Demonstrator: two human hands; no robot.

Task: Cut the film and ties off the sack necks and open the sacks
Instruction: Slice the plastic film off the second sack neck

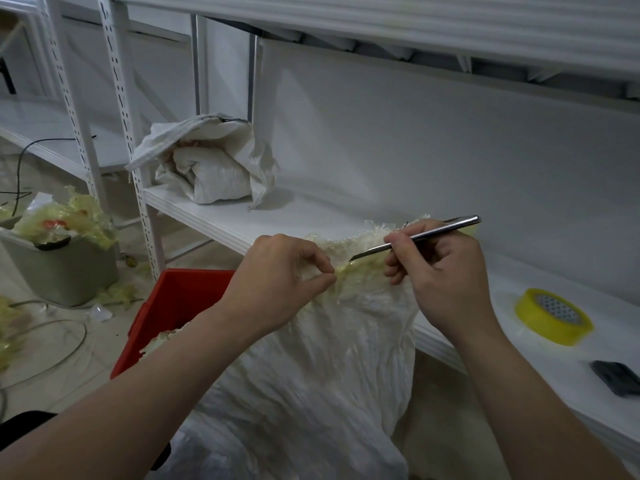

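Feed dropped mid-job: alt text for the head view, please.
A left hand pinches the yellowish film wrapped round the neck of a white sack, while the right hand holds a slim metal knife with its blade at the film. A roll of yellow tape lies on the white shelf to the right; a red crate stands on the left.

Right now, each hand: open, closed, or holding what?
Left hand: pinches the yellowish plastic film at the neck of the white woven sack.
Right hand: grips the slim silver metal knife, blade at that film.
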